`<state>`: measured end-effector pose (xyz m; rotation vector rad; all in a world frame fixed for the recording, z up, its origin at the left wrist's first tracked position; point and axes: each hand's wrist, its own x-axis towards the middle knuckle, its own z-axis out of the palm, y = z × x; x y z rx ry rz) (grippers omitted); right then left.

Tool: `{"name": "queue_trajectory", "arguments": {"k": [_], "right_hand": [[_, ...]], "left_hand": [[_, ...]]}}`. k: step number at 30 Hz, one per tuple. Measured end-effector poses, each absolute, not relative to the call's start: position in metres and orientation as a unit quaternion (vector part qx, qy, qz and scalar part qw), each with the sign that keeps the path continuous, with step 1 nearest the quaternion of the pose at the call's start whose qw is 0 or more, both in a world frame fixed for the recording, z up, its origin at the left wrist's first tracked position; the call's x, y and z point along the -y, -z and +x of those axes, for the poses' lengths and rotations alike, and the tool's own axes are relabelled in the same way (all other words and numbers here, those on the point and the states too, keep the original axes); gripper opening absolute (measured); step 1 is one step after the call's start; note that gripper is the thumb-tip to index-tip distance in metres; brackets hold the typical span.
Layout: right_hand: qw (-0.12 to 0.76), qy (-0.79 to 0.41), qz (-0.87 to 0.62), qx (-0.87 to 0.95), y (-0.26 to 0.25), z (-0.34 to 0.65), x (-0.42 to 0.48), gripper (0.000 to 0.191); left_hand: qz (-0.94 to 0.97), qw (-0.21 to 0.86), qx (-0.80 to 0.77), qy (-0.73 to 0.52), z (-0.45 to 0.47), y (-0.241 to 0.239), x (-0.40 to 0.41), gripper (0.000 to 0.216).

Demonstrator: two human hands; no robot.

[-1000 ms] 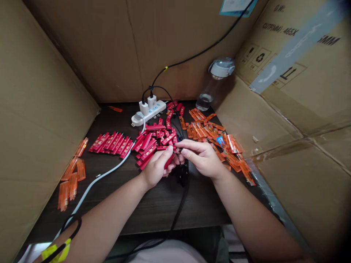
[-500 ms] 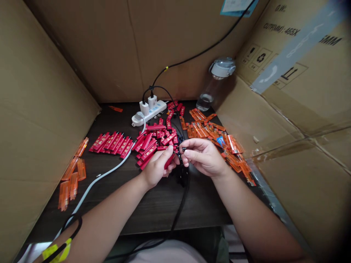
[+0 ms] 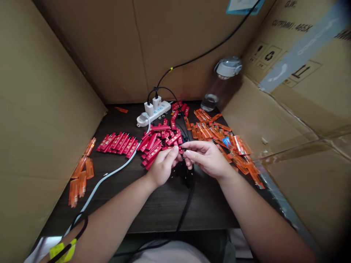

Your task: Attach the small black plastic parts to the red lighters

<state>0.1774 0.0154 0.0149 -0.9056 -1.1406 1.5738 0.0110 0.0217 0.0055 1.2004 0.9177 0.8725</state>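
Watching remotely, I see the left hand (image 3: 163,166) and right hand (image 3: 208,157) curled close together; whether either grips anything, I cannot tell. Red lighters (image 3: 152,149) lie heaped just beyond on the tabletop (image 3: 153,210). A loose pinch could drop something small into the black clutter (image 3: 183,176) below.

Ahead and to the right of your right hand (image 3: 207,159), the cardboard wall (image 3: 329,98) reads "G.W.:" near its top, and under that "CUTF(MM): 465X", the line then broken by the tape (image 3: 305,47). Below you have a fragile-glass sign (image 3: 258,50), a recycling sign (image 3: 270,55) and paired up arrows (image 3: 301,72). Gold lettering on the red lighters (image 3: 117,143) beyond your left hand (image 3: 166,164) is too small to read.
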Motion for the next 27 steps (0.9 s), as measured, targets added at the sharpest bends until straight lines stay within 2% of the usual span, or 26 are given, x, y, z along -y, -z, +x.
{"name": "queue_trajectory", "arguments": {"k": [3, 7, 13, 19, 23, 27], "right_hand": [[0.469, -0.654, -0.36, 0.471, -0.014, 0.179, -0.016, 0.033], [0.462, -0.615, -0.389, 0.507, -0.015, 0.178, -0.015, 0.028], [0.456, -0.481, -0.429, 0.614, -0.018, 0.175, -0.011, 0.022], [0.436, -0.334, -0.383, 0.743, -0.022, 0.178, -0.01, 0.023], [0.439, -0.307, -0.354, 0.767, -0.022, 0.18, -0.011, 0.026], [0.463, -0.296, -0.327, 0.769, -0.019, 0.181, -0.012, 0.027]], "left_hand": [[0.555, 0.62, -0.396, -0.388, 0.011, -0.006, -0.022, 0.052], [0.583, 0.602, -0.379, -0.393, 0.011, -0.006, -0.021, 0.049], [0.645, 0.568, -0.329, -0.392, 0.007, -0.008, -0.02, 0.041], [0.712, 0.482, -0.341, -0.38, 0.0, -0.01, -0.024, 0.024], [0.739, 0.413, -0.347, -0.403, -0.002, -0.008, -0.026, 0.018], [0.755, 0.373, -0.344, -0.415, -0.001, -0.003, -0.026, 0.02]]}}
